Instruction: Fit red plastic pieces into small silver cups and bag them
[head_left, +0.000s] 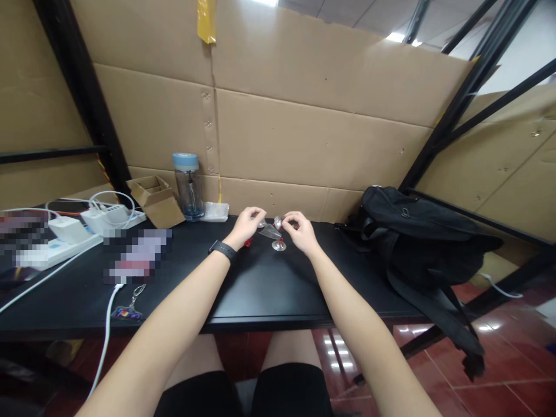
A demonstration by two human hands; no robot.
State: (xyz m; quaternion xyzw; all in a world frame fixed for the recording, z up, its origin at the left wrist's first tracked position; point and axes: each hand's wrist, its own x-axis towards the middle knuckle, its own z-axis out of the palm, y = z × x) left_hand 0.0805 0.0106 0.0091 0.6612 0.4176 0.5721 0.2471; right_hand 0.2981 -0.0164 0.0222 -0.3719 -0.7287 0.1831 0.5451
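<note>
My left hand [248, 226], with a dark watch on its wrist, is closed in a pinch at one end of a thin clear plastic piece [270, 233]. The fingertips of my right hand [300, 231] are pinched at a small shiny round suction cup [278, 222]. Just below, another suction cup [279, 245] with a red top rests rim down on the black table [264, 289]. Something small and red [248, 242] shows partly behind my left hand. Fine details between the fingers are too small to make out.
To the left are a phone [141, 255], a keychain [130, 310], a power strip [52, 249] and white cables. An opened cardboard box [156, 202], a bottle [189, 188] and a clear packet [216, 212] stand along the cardboard wall [282, 133]. A black bag [425, 243] lies at right.
</note>
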